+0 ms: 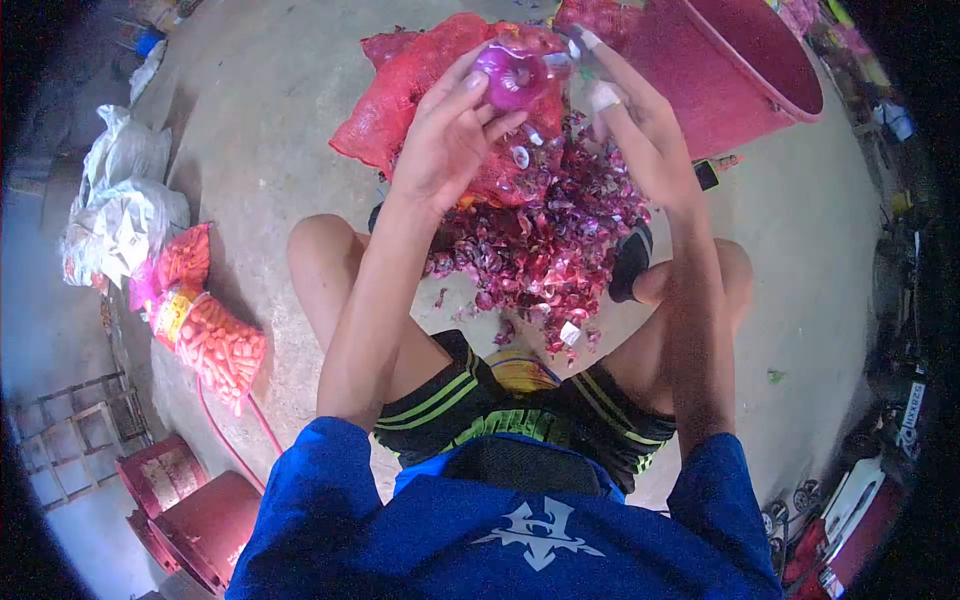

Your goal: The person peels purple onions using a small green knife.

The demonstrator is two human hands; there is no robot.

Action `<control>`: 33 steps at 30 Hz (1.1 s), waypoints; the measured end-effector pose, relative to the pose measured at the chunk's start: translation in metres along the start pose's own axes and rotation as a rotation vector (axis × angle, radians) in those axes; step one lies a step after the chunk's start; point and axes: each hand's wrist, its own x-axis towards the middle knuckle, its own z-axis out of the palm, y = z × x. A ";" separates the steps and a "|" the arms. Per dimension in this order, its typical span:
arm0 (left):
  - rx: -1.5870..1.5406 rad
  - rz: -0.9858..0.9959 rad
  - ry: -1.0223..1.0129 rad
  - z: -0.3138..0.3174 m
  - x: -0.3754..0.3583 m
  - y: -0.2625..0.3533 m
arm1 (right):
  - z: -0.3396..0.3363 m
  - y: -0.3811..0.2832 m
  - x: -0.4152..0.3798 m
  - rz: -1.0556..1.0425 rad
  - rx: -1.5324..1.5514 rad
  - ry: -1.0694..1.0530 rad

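My left hand (438, 145) is closed around a shiny, peeled red onion (512, 80), raised above the floor. Close to its right side is my right hand (645, 145), with white wrapping on the thumb and a fingertip. Between those right fingers is a small blurred tool (588, 72), with a bit of green and a pale end towards the onion; it looks like a small knife. Below both hands, a heap of purple onion skins (530, 250) lies on the floor between my legs. A red mesh sack (375, 120) lies behind the heap, partly hidden by my left hand.
A large red tub (690, 90) stands at the upper right, with another red mesh sack (598, 18) beside it. White plastic bags (125, 200) and a clear bag of orange pieces (222, 340) rest at left. Red plastic stools or bins (205, 520) are at lower left.
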 end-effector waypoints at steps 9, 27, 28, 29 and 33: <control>0.213 -0.014 -0.012 0.009 -0.003 0.002 | 0.006 -0.014 -0.002 -0.383 -0.212 -0.082; 0.197 0.110 -0.107 0.004 0.001 -0.001 | -0.005 0.013 0.006 -0.154 -0.273 0.184; 0.368 0.182 -0.085 0.006 0.001 0.002 | -0.010 0.014 0.005 -0.021 -0.346 0.140; 0.368 0.182 -0.086 0.010 0.000 0.003 | -0.013 0.014 0.003 0.114 -0.418 0.095; 0.705 0.348 -0.041 0.009 0.001 0.005 | -0.011 0.016 0.003 0.021 -0.301 0.062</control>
